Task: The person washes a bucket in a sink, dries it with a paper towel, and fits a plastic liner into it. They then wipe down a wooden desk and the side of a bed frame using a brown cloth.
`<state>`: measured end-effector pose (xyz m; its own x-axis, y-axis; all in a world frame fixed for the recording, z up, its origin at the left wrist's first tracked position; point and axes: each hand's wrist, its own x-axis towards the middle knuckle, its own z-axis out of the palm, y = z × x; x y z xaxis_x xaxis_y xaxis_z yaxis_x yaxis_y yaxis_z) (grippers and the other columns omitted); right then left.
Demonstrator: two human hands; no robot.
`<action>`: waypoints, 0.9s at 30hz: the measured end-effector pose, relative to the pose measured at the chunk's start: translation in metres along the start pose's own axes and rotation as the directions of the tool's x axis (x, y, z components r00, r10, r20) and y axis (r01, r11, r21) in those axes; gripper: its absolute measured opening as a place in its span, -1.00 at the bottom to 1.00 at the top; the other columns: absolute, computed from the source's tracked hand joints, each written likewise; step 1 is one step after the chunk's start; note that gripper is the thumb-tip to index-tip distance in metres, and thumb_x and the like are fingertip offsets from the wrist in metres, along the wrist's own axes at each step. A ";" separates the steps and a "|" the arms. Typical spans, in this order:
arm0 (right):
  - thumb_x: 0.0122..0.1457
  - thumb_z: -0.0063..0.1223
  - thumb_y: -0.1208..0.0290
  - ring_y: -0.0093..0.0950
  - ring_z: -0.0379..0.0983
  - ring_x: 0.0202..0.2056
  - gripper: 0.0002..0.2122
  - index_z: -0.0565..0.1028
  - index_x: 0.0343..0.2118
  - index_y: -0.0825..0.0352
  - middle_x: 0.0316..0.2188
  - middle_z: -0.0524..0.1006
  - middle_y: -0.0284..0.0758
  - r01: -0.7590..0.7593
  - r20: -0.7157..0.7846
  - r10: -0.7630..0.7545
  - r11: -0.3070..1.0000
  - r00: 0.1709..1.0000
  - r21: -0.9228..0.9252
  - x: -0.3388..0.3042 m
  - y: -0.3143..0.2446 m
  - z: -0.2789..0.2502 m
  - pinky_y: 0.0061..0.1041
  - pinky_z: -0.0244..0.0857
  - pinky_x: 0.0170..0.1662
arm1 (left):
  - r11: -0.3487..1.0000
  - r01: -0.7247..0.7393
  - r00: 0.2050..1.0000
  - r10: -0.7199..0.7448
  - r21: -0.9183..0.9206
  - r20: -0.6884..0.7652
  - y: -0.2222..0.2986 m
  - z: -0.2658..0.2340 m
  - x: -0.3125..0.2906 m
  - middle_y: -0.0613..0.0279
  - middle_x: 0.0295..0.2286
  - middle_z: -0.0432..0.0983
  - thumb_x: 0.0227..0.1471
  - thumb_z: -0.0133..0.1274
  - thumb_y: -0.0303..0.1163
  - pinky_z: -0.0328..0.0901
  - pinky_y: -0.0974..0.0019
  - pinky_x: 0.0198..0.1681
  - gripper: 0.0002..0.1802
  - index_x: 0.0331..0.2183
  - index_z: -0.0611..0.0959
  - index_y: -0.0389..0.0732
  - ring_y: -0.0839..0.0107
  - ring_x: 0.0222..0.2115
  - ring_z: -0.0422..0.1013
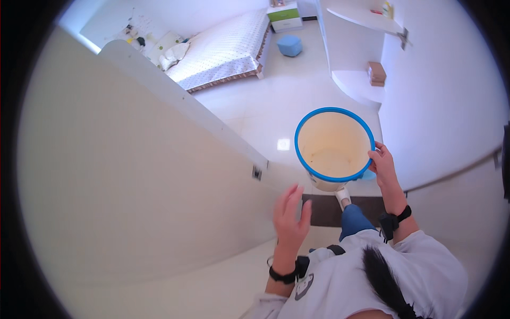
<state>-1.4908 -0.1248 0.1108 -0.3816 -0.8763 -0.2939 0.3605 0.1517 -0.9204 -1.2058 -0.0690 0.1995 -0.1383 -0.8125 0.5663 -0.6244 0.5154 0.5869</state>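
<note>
My right hand (380,159) grips the rim of a cream wastebasket (332,127) on its right side, with the thumb over the blue edge. The basket is upright and tipped slightly, so I look down into it; a few small dark specks show on its bottom. A light blue patch (367,175) shows beside the basket under my right hand, too little of it to name. My left hand (290,215) is raised below and left of the basket, fingers apart, touching nothing.
A white door (159,175) stands close on my left. A dark threshold strip (319,210) crosses the floor at my foot. Beyond are a bed (228,50), a blue stool (289,45) and a green-and-white bedside cabinet (284,17). Corner shelves (356,85) with a brown box (376,73) stand right.
</note>
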 end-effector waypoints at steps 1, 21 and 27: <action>0.08 0.07 0.49 -0.67 0.44 -0.43 -0.54 0.30 0.08 0.43 -0.39 0.47 -0.41 0.000 0.027 0.000 1.000 1.000 -0.010 0.025 -0.008 0.004 -0.71 0.37 -0.41 | 1.000 -0.005 1.000 0.005 -0.029 -0.008 -0.006 0.029 0.029 0.00 -0.12 0.48 -0.05 0.15 -0.55 0.33 0.19 -0.10 -0.63 -0.11 0.58 -0.29 0.06 -0.14 0.42; 0.03 0.04 0.58 -0.75 0.25 -0.56 -0.58 0.36 0.03 0.41 -0.54 0.36 -0.50 0.021 0.079 -0.012 0.992 0.997 -0.121 0.498 -0.095 0.186 -0.75 0.05 -0.55 | 0.865 0.492 0.869 -0.495 -0.096 -0.001 -0.300 0.272 0.414 -0.06 -0.16 0.47 0.12 0.11 -0.28 0.37 0.20 -0.20 -0.41 0.10 0.36 -0.37 0.17 -0.19 0.48; 0.03 0.04 0.58 -0.76 0.23 -0.57 -0.58 0.34 0.02 0.42 -0.56 0.34 -0.52 0.055 0.233 -0.007 0.978 0.972 -0.199 0.638 -0.115 0.313 -0.76 0.04 -0.58 | 0.580 0.718 0.677 -0.710 -0.384 0.193 -0.428 0.293 0.542 0.25 -0.64 0.49 0.17 0.06 -0.25 0.36 0.39 -0.53 -0.51 0.02 0.45 -0.39 0.45 -0.63 0.50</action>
<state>-1.5089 -0.8448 0.1098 -0.1751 -0.9599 -0.2189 0.1619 0.1912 -0.9681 -1.2386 -0.8101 0.0855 0.2014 -0.9687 -0.1452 -0.1667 -0.1800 0.9694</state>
